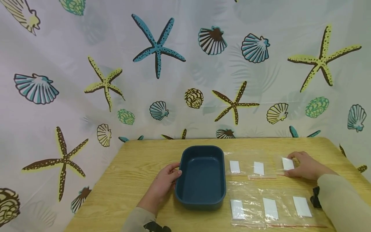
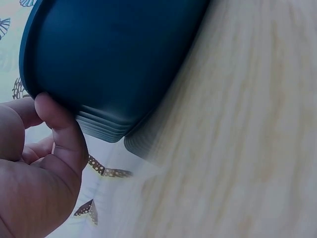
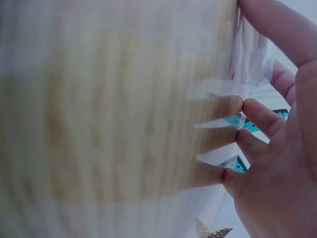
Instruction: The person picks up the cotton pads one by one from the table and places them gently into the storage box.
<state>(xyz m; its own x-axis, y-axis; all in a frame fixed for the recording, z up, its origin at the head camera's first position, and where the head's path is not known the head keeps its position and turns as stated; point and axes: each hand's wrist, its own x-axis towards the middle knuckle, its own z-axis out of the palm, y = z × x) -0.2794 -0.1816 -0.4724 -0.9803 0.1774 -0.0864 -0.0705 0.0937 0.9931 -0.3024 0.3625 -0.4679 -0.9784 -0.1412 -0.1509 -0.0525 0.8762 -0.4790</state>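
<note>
My left hand (image 1: 166, 180) holds the left side of a dark blue rectangular plastic tub (image 1: 201, 206) standing on the table. In the left wrist view the thumb (image 2: 52, 111) lies on the tub's rim, with other fingers behind its wall. At the far right my right hand (image 1: 304, 166) holds a small clear plastic bag (image 1: 288, 163) with a white panel, thumb and fingers at opposite edges. Clear plastic (image 3: 250, 54) bunches between thumb and index finger in the right wrist view, while the other fingertips touch the tabletop.
Two clear bags (image 1: 259, 168) with white panels lie right of the tub in the back row. Several more bags (image 1: 271, 208) form a front row, some overlapping. The wooden table (image 1: 139, 161) meets a curtain (image 1: 185, 74) printed with shells and starfish.
</note>
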